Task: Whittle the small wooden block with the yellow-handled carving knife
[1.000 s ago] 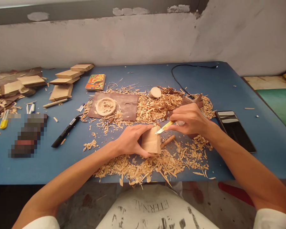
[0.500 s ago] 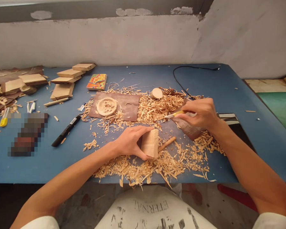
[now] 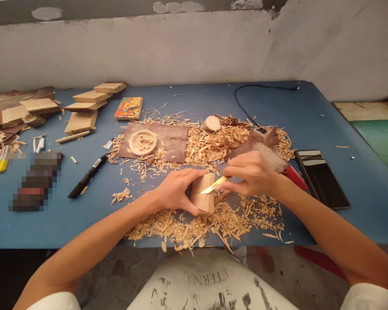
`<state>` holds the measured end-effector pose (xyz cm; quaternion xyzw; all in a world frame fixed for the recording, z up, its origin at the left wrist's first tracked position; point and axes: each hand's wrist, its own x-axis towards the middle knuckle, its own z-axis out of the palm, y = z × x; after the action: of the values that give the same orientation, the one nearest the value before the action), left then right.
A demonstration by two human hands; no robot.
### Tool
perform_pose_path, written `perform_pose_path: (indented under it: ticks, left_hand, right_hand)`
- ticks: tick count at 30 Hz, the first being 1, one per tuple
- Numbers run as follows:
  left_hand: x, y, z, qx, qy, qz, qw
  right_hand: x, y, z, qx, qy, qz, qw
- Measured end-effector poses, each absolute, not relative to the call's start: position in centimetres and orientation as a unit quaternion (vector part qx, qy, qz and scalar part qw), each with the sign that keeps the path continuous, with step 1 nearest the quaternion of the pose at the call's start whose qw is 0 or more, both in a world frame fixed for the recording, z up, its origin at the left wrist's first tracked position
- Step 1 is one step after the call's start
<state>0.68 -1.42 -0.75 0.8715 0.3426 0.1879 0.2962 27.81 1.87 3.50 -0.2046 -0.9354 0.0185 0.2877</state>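
Note:
A pale wooden block is gripped in my left hand, thumb on the near side and fingers on the far side. My right hand is closed around a utility knife with a yellow handle. Its blade points left and lies over the block's face; whether it cuts in, I cannot tell. Partly hidden behind the knife and right hand is a thin wooden stick. Wood shavings are heaped below the block, along the table's front edge.
A carved round wood slice lies on brown sandpaper. Beyond my hands sit more shavings and a small log piece. A phone is at right, a black marker at left, stacked wooden boards farther back.
My right hand has moved left and toward me, bringing the knife from above the shavings to the block. The phone and a red object at right are now uncovered. My left hand stays put.

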Motion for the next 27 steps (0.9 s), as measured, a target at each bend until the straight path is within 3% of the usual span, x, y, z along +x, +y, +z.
perform_pose_path:
  ticks: [21, 25, 27]
  left_hand:
    - [0.8, -1.4, -0.6, 0.873, 0.343, 0.195, 0.285]
    - [0.5, -1.4, -0.7, 0.885, 0.318, 0.187, 0.285]
    - [0.4, -1.4, -0.7, 0.886, 0.314, 0.187, 0.286]
  right_hand:
    - [29.0, 3.1, 3.6, -0.211, -0.945, -0.063, 0.243]
    - [32.0, 5.7, 2.4, -0.304, -0.915, -0.140, 0.225]
    - [34.0, 7.3, 1.9, -0.386, -0.871, -0.166, 0.254]
